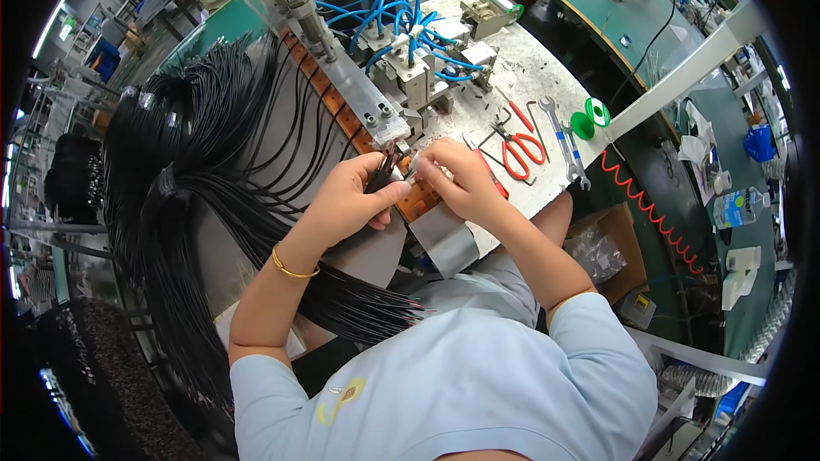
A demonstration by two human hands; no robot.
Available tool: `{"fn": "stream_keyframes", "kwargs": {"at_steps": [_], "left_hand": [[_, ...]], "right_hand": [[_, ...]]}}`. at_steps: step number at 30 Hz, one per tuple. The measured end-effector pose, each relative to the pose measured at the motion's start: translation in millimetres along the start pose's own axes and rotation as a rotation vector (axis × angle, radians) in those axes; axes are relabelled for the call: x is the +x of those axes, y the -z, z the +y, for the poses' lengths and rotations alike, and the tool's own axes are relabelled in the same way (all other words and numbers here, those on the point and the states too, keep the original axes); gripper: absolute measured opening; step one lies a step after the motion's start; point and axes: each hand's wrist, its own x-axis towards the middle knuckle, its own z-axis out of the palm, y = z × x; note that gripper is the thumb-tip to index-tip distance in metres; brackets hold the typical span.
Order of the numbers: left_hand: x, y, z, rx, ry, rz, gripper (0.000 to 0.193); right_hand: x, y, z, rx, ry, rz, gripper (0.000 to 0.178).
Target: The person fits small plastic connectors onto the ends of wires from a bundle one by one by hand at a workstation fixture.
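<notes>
My left hand (pixel 346 201), a gold bangle on its wrist, is closed round several black cables with their ends upward, at the near end of the machine's metal arm (pixel 363 94). Close beside it, my right hand (pixel 461 177) has its fingers pinched together by the cable ends; what lies between them is too small to make out. Both hands are over a copper-coloured rail (pixel 418 201), along which single black cables are set farther back. A large bundle of black cables (pixel 196 188) hangs to the left, and another bunch (pixel 359 303) reaches under my left forearm.
Blue air tubes (pixel 401 13) run over the metal fixtures behind my hands. On the white plate lie red-handled pliers (pixel 523 156), wrenches (pixel 564 141) and a green spool (pixel 596 112). A red coiled hose (pixel 649 205) hangs at the right, above a cardboard box (pixel 611 248).
</notes>
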Motion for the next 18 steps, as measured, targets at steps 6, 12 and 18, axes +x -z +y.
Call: {"fn": "stream_keyframes", "kwargs": {"at_steps": [6,12,18], "left_hand": [[1.2,3.9,-0.8,0.094,0.002,0.031,0.017],[6.5,13.8,-15.3,0.545,-0.191,0.223,0.020],[2.8,-0.9,-9.2,0.712,-0.148,0.231,0.020]], "right_hand": [[-0.3,-3.2,-6.6,-0.002,-0.077,-0.039,0.013],[-1.6,2.6,1.2,0.024,-0.147,-0.002,0.015],[-10.3,-4.7,33.5,-0.010,-0.223,0.015,0.017]]}}
